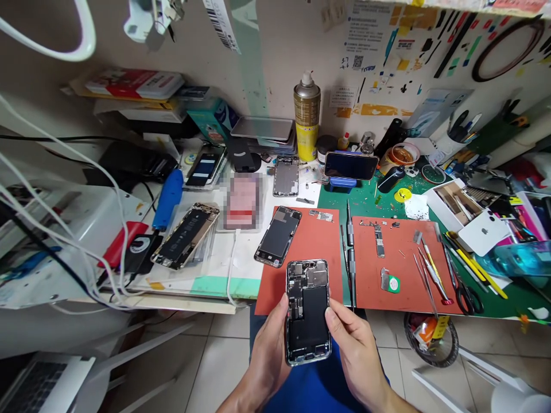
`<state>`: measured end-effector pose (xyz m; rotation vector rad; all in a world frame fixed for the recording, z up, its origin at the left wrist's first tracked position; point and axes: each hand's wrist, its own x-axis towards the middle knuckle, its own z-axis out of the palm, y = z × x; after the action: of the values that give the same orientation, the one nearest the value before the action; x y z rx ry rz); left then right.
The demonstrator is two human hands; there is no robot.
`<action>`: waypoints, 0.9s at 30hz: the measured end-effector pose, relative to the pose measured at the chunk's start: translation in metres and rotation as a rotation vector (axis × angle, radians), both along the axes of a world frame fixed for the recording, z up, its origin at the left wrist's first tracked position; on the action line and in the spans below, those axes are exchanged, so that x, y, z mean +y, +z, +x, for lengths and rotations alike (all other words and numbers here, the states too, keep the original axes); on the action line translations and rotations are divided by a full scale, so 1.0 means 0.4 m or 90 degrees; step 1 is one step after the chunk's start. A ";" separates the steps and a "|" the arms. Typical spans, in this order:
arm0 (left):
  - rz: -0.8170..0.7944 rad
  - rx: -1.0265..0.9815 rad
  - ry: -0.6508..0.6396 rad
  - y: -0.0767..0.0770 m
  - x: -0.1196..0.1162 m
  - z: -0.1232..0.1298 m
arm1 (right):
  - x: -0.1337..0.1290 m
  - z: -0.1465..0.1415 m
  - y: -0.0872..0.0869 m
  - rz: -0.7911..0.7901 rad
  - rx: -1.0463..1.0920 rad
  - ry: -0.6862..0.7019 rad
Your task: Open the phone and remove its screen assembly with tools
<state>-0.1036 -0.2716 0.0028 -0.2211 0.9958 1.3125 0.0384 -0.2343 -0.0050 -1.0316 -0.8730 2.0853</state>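
Between my two hands I hold an opened smartphone (316,321), its black battery and metal-covered boards facing up. My left hand (271,344) grips its left edge, and my right hand (355,344) pinches the right edge with thumb and fingers. The phone is over the front edge of the table, above my lap. Just beyond it, a detached phone screen (278,236) lies partly on the red mat (321,246). To the right of the phone, slim screwdrivers (350,252) lie between the two red mats. A bare logic board (379,240) rests on the right mat.
Another opened phone (186,236) lies at left near a blue-handled tool (169,198). Tweezers (424,275) and scissors (467,295) lie at right. A spray can (307,115) and a propped phone (350,166) stand at the back. Below the right edge is a waste bin (447,358).
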 end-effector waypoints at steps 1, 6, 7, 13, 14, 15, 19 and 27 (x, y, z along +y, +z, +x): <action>-0.001 -0.001 0.000 0.000 0.000 0.000 | 0.000 -0.001 0.001 -0.002 0.000 -0.003; 0.006 -0.002 -0.009 -0.002 0.000 0.000 | 0.001 -0.008 0.006 -0.010 0.006 -0.016; 0.009 0.001 -0.012 -0.002 0.001 0.000 | 0.000 -0.008 0.007 -0.012 0.007 -0.017; 0.022 0.091 -0.009 -0.005 0.006 -0.003 | -0.003 -0.004 0.000 -0.030 0.021 -0.044; 0.026 0.144 0.019 -0.010 0.005 -0.009 | -0.001 -0.003 -0.001 -0.035 0.023 -0.054; 0.029 0.208 0.051 -0.016 0.003 -0.016 | 0.002 -0.002 -0.003 -0.040 0.024 -0.065; 0.001 0.427 0.135 -0.051 -0.015 -0.052 | 0.016 0.001 0.001 -0.057 0.031 -0.092; -0.028 0.433 0.043 -0.076 -0.041 -0.051 | 0.031 -0.005 0.027 -0.061 0.033 -0.084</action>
<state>-0.1238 -0.2882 -0.0277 0.1789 1.5986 1.4608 0.0366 -0.2220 0.0057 -1.0511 -0.6665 2.0488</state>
